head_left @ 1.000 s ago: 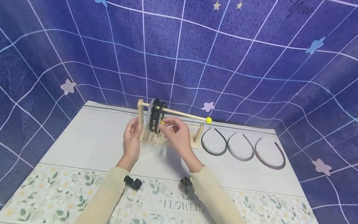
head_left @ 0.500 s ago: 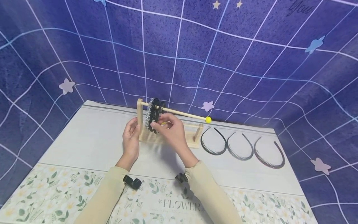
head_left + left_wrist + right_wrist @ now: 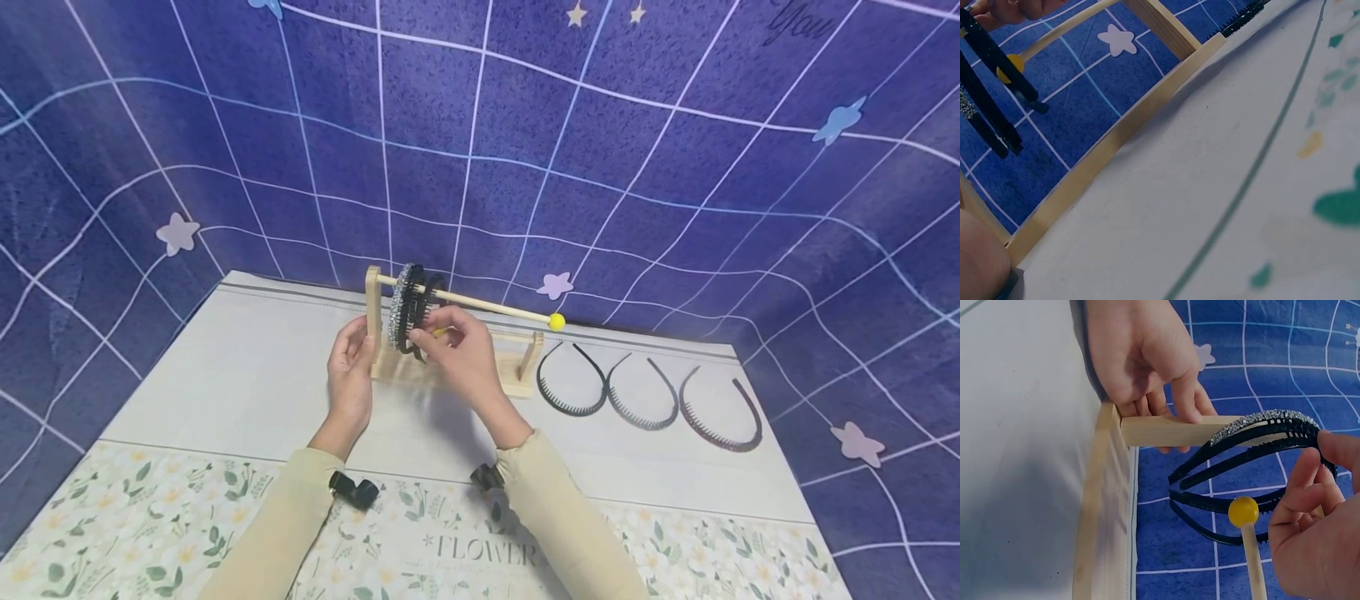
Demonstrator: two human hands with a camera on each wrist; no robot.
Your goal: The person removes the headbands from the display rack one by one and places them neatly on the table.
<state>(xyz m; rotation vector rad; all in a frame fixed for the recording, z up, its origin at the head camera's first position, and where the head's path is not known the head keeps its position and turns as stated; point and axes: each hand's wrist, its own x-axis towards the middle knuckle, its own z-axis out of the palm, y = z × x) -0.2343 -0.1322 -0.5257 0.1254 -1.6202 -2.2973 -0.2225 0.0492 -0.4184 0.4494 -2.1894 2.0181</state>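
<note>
A wooden stand (image 3: 412,375) has an upper rod (image 3: 495,307) ending in a yellow ball (image 3: 557,322). Near the rod's left end hang several black headbands (image 3: 414,310), with a silver glittery one (image 3: 400,307) leftmost. My left hand (image 3: 350,379) grips the stand's left post (image 3: 373,312); in the right wrist view its fingers wrap that post (image 3: 1166,430). My right hand (image 3: 468,354) pinches a black headband at the right of the group, thumb in front. A second yellow ball (image 3: 1011,67) shows beside the headbands in the left wrist view.
Three toothed headbands, a black one (image 3: 573,408), a grey one (image 3: 645,422) and a brownish one (image 3: 723,442), lie in a row right of the stand. Behind the white tabletop (image 3: 247,375) hangs a blue gridded cloth (image 3: 450,108). Flowered cloth (image 3: 150,517) covers the front.
My right hand has moved slightly left, from beside the hanging headbands onto them, and its thumb now lies against them. My left hand has kept its grip on the post.
</note>
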